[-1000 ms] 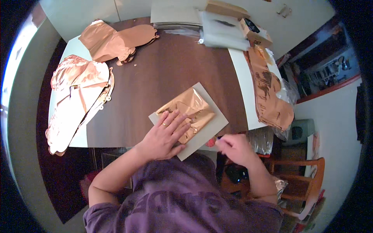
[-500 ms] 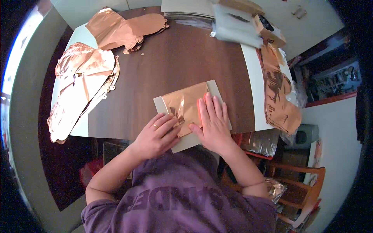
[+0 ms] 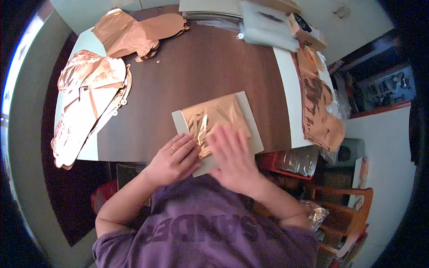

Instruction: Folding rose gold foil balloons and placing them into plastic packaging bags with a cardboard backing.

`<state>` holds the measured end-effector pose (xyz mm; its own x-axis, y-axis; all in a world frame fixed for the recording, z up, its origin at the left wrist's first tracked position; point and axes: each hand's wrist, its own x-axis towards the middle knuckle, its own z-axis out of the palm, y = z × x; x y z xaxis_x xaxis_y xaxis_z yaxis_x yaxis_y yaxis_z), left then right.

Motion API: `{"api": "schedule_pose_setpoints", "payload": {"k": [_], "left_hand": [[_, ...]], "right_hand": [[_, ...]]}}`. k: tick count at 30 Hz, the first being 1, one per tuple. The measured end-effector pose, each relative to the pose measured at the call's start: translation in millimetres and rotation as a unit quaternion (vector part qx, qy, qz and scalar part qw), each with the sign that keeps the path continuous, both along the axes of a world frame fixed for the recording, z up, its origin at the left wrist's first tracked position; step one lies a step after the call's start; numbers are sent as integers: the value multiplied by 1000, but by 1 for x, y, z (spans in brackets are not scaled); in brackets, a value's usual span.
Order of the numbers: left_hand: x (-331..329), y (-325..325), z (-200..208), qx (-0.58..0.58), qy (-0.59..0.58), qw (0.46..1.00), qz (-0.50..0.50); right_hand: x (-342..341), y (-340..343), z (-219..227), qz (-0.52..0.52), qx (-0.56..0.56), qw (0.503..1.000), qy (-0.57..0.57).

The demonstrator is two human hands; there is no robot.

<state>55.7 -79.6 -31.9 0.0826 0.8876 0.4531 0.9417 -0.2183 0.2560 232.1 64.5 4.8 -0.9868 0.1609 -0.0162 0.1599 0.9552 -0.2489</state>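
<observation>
A shiny copper-coloured foil balloon [image 3: 223, 116], folded flat into a packet, lies on a light grey card [image 3: 250, 109] in front of me near the table's front edge. My left hand [image 3: 175, 158], with a ring on one finger, rests over the near left side of the card. Its slightly bent fingertips press on the creased foil edge. Over the near middle of the foil, my right hand [image 3: 234, 161] is blurred by motion, its fingers stretched out. Whether its palm touches the foil cannot be made out.
Flat copper foil balloons with small tabs lie in a stack [image 3: 89, 102] at the left and another pile [image 3: 138, 33] at the far left. More foil [image 3: 318, 102] lies along the right edge. Clear plastic bags [image 3: 268, 27], an open box [image 3: 306, 31] and stacked cards [image 3: 210, 8] stand at the back.
My right hand has slid left and toward me over the foil, uncovering its right part. My left hand stays at the near left side, moved only slightly.
</observation>
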Motion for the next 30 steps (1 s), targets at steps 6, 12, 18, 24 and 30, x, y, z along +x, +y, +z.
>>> {"api": "schedule_pose_setpoints", "payload": {"k": [6, 12, 18, 24, 30], "left_hand": [[-1, -4, 0, -37, -19, 999, -7], [-4, -6, 1, -30, 1, 999, -16], [-1, -3, 7, -28, 14, 1000, -2], [27, 16, 17, 22, -3, 999, -34], [11, 0, 11, -33, -29, 997, -67]], "right_hand": [[15, -4, -19, -2, -27, 999, 21], [34, 14, -12, -107, 12, 993, -50], [36, 11, -17, -125, 21, 991, -33], [34, 8, -17, -129, 51, 990, -27], [40, 18, -8, -117, 2, 993, -1]]}}
